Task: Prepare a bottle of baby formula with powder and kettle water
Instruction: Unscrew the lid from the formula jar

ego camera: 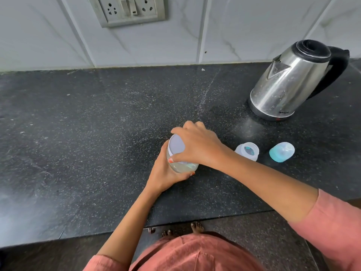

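1. Black stone counter (pixel 97 133), speckled and dusted with pale grains, runs back to white marble-look wall tiles (pixel 234 26) that carry a grey socket plate (pixel 128 10).
2. Near the middle of the counter stands a clear jar (pixel 183 166) with a round, smooth wall. Something pale shows through it, probably the formula powder. Its long axis is about upright, with the mouth facing up.
3. The left hand (pixel 166 173) wraps the jar's body from the near side, fingers curled round the wall and the thumb on the far left. Whether the base rests on the stone is hidden by this hand.
4. A flat white lid (pixel 175 146), matte plastic, caps the jar. The right hand (pixel 197 145) comes over it from the right, with fingers spread over the far rim and the thumb clamped on the near rim.
5. The coming move looks like a twist of the lid. It sits directly under the right fingers and shares the jar's upright axis, so the turn goes about that axis while the left hand braces the body.
6. The open bottle (pixel 247 151), translucent with teal print, stands just right of the right wrist, nearer that hand than the left.
7. A teal, clear-domed teat cap (pixel 281 152) sits beside the bottle but apart from it.
8. The steel kettle (pixel 289 83), spotted, with a black lid and handle, stands well behind them at the right, spout towards the left.
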The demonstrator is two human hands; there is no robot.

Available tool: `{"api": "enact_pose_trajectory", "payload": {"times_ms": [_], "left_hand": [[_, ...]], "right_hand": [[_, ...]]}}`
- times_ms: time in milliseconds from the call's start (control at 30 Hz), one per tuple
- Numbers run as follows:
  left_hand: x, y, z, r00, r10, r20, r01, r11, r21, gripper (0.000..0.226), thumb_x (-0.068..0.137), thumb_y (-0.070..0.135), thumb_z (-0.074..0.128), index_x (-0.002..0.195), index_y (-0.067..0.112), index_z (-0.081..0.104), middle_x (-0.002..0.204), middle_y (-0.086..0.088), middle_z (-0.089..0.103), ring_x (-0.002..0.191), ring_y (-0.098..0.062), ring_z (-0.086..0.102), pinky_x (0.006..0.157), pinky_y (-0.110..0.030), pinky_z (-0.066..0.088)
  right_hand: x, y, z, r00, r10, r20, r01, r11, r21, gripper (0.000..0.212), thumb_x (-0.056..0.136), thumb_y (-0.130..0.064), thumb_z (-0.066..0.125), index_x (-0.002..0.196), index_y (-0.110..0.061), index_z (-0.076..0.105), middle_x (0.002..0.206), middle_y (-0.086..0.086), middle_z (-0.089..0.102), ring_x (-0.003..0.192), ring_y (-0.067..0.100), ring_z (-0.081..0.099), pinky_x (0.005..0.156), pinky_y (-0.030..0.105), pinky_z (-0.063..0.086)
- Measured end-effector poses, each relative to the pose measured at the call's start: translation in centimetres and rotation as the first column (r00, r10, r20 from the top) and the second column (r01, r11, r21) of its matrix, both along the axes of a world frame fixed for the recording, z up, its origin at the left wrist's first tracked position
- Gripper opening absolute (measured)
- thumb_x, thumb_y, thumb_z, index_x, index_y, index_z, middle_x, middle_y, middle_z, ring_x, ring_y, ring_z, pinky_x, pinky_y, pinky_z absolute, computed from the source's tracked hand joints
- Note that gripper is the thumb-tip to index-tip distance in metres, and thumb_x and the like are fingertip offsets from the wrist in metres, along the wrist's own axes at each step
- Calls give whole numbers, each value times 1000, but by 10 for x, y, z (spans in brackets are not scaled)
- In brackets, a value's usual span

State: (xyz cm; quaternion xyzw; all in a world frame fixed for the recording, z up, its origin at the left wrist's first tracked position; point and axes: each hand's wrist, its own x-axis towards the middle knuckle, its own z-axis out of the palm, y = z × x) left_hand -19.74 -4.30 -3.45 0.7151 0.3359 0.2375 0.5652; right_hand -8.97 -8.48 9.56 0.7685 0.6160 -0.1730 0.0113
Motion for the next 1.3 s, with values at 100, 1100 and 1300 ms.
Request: {"api": "enact_pose_trajectory", "payload": {"times_ms": [100,1100,1300], "left_hand": [[0,-1,2,1000,13,-18,-13,1000,-3,91,42,44,79,117,52,29,123,13,52,110,10,50,83,-6,41],[0,-1,2,1000,-8,8,8,1000,16,92,44,43,79,121,50,29,123,16,49,112,8,49,88,-12,43],[0,-3,7,1000,-6,3,6,1000,-7,89,42,44,77,115,52,28,120,22,46,105,22,44,80,0,37]], "right_hand": [[0,1,-1,999,20,49,-19,999,-36,69,77,-47,64,135,-26,35,130,7,39,120,29,37,79,34,36],[7,1,3,973,99,-209,-91,995,49,61,76,-41,67,130,-24,43,135,-2,41,128,22,33,101,39,35],[4,-1,6,997,51,58,-46,995,-89,73,76,-43,66,138,-33,29,133,6,40,121,29,41,86,38,37]]}}
